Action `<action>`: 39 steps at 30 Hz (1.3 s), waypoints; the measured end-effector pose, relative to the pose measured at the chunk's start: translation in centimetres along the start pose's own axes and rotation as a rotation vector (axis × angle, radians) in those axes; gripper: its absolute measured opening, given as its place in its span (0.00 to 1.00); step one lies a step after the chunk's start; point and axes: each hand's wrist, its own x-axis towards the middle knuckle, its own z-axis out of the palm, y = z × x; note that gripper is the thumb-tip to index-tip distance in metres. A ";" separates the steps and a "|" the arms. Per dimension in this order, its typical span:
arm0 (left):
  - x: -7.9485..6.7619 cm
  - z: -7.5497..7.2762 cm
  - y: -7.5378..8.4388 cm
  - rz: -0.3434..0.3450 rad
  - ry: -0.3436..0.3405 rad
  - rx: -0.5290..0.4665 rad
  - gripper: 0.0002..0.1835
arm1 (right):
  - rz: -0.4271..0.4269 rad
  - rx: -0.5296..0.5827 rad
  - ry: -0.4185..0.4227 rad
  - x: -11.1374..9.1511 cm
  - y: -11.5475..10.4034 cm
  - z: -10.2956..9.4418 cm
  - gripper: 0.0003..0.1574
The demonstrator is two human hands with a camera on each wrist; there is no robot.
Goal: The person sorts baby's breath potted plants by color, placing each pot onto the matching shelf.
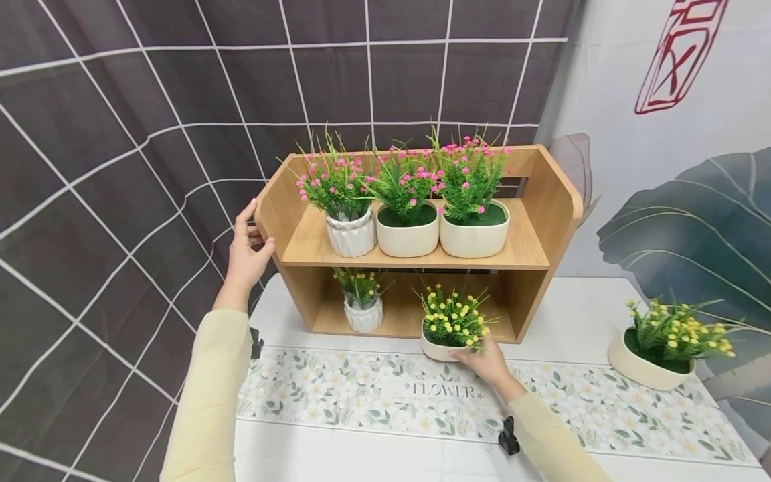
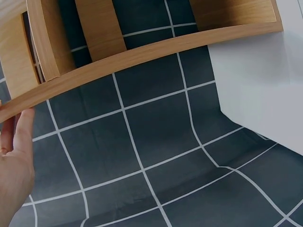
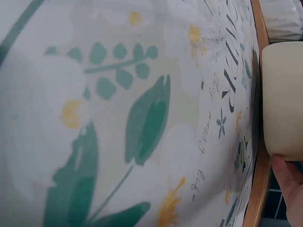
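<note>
A two-tier wooden shelf (image 1: 415, 262) stands against the wall, and my left hand (image 1: 245, 258) holds the edge of its left side panel. That hand (image 2: 16, 161) also shows at the panel's edge in the left wrist view. My right hand (image 1: 489, 365) grips the right end of a cream oval pot (image 1: 438, 351) of yellow artificial flowers, at the front of the lower tier. In the right wrist view the fingers (image 3: 283, 172) touch the pot's lower corner. To its left on that tier is a white ribbed pot (image 1: 364, 316) of yellow flowers.
On the upper tier sit a white ribbed pot (image 1: 352, 234) and two cream oval pots (image 1: 408, 241), all with pink flowers. Another cream pot (image 1: 647, 368) of yellow flowers stands on the table at right. A floral runner (image 1: 361, 395) crosses the white table.
</note>
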 end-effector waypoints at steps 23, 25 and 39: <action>-0.1 -0.3 -0.2 0.005 0.008 -0.016 0.40 | -0.035 0.049 -0.033 2.2 -0.1 1.3 0.59; 0.0 -0.3 -0.2 0.002 0.009 -0.017 0.40 | -0.043 0.055 -0.028 2.3 -0.2 1.3 0.59; 0.1 0.1 0.0 -0.011 0.011 -0.013 0.41 | 0.004 0.007 -0.012 3.1 -1.3 1.7 0.61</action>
